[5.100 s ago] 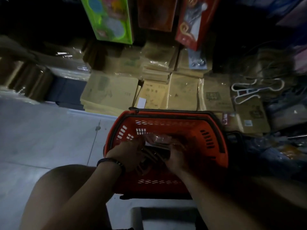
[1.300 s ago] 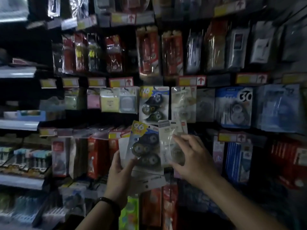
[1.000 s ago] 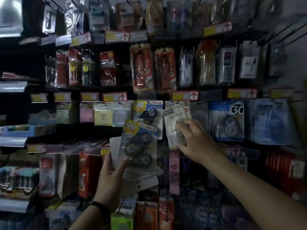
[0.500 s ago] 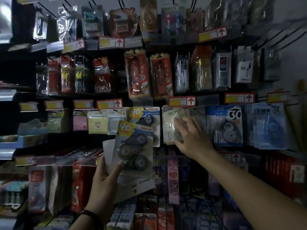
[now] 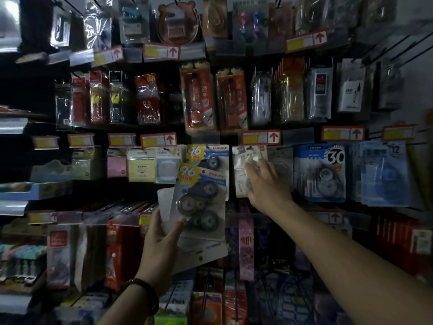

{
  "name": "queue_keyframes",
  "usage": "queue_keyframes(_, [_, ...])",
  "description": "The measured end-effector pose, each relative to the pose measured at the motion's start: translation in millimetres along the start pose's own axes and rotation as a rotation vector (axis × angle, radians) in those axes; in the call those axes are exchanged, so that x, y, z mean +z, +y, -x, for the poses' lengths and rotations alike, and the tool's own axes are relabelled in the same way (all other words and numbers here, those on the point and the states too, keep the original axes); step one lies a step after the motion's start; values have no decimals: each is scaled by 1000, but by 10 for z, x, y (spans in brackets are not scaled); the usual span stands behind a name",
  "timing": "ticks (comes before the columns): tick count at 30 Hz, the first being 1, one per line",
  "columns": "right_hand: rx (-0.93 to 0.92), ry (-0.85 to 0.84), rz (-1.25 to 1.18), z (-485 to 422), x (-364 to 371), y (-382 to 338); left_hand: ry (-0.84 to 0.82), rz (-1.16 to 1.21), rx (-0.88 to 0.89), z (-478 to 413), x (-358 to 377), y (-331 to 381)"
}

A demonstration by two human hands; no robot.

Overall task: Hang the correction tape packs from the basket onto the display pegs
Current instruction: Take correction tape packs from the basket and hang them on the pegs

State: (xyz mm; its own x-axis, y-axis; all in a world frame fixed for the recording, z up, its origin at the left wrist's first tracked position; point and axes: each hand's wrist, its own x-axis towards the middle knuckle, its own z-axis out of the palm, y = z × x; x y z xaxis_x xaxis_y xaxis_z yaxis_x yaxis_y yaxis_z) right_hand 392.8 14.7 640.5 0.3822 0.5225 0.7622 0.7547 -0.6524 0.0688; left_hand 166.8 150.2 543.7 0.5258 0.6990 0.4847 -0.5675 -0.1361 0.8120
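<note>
My left hand [image 5: 161, 240] grips a small stack of correction tape packs; the front one [image 5: 201, 195] is blue and yellow, marked "96", with three dark rollers. My right hand [image 5: 267, 184] presses a white, clear-fronted correction tape pack [image 5: 241, 170] flat against the peg row, fingers spread over its lower half. A matching "96" pack [image 5: 210, 156] hangs on the peg just left of it. Whether the white pack's hole sits on the peg is hidden. The basket is out of view.
The peg wall is crowded with stationery. A blue "30" pack [image 5: 321, 172] and a pale blue "12" pack [image 5: 384, 172] hang to the right. Sticky-note packs [image 5: 140, 165] hang to the left. Red price tags with arrows [image 5: 261, 137] sit above the row.
My right hand has carried the white pack up and right, away from the stack, onto the peg row. My left hand has risen slightly with the remaining packs. The view has tilted upward from the basket.
</note>
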Motion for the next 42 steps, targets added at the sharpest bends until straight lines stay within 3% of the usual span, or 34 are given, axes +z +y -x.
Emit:
queue_keyframes(3, [9, 71, -87, 45, 0, -110, -3, 4, -6, 2, -7, 0])
queue_keyframes(6, [-157, 202, -391, 226, -15, -283, 2, 8, -11, 3, -4, 0])
queue_keyframes(8, [-306, 85, -482, 358, -40, -388, 1, 4, -4, 10, 2, 16])
queue_keyframes(11, [-424, -65, -425, 446, -57, -504, -18, -2, -6, 13, 10, 45])
queue_keyframes(20, [-423, -35, -455, 315, -68, -624, -3, -18, 5, -69, -60, 100])
queue_keyframes(26, [-423, -29, -345, 188, -102, -626, 86, -82, -10, -150, -230, 96])
queue_keyframes(31, [-392, -17, -152, -25, -143, -591, 352, -173, 172, -184, -379, 110])
queue_keyframes(35, [-415, 14, 38, -166, -114, -597, 474, -189, 253, -171, -391, 174])
queue_keyframes(42, [-356, -2, 160, -346, -101, -634, 394, -110, 165, -302, -504, 133])
